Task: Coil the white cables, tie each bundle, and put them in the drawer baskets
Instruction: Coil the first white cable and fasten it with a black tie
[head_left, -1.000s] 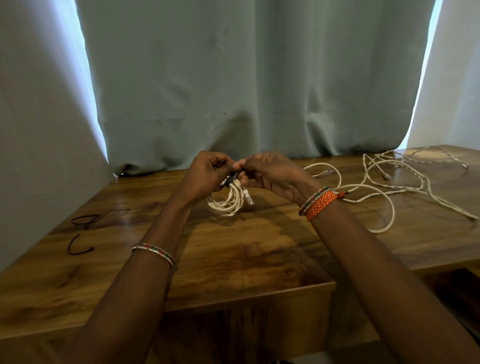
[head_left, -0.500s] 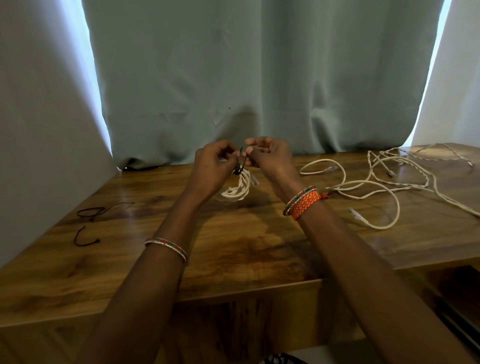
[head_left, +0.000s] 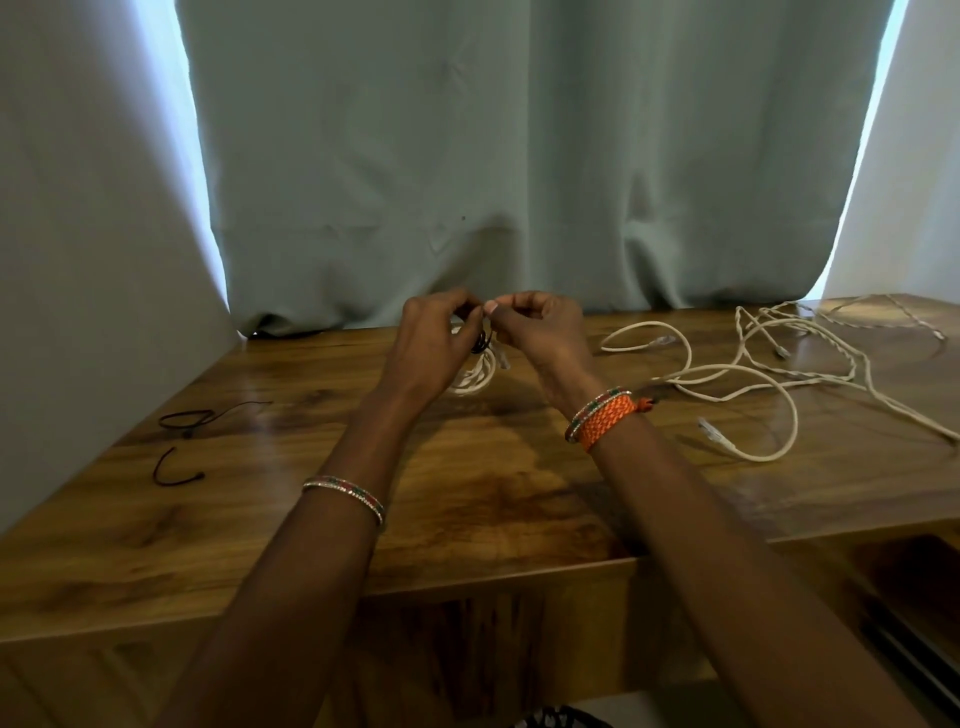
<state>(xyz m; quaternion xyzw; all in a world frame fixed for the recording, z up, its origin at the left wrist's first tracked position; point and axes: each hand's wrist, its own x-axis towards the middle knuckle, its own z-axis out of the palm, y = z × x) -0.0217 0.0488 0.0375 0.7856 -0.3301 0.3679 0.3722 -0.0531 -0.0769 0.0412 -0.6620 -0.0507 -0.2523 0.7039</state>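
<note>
hands meet above the table (head_left: 467, 519): left hand (head_left: 434, 345) and right hand (head_left: 540, 327) both pinch a black tie (head_left: 480, 343) around the coil (head_left: 475, 376). loose cables (head_left: 753, 374) lie to the right.

White cables (head_left: 727, 374), black ties (head_left: 182, 441), brown wood-grain table (head_left: 467, 509) — orange woven bracelet (head_left: 605, 423), grey-green curtain (head_left: 519, 156).

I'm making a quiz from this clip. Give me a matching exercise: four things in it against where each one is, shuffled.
Things:
1. coiled white cable
2. loose white cables
3. spare black ties
4. orange bracelet

Places:
A. on the table's left part
B. on the right wrist
C. between the two hands
D. spread over the table's right part

Pairs: 1-C, 2-D, 3-A, 4-B
</note>
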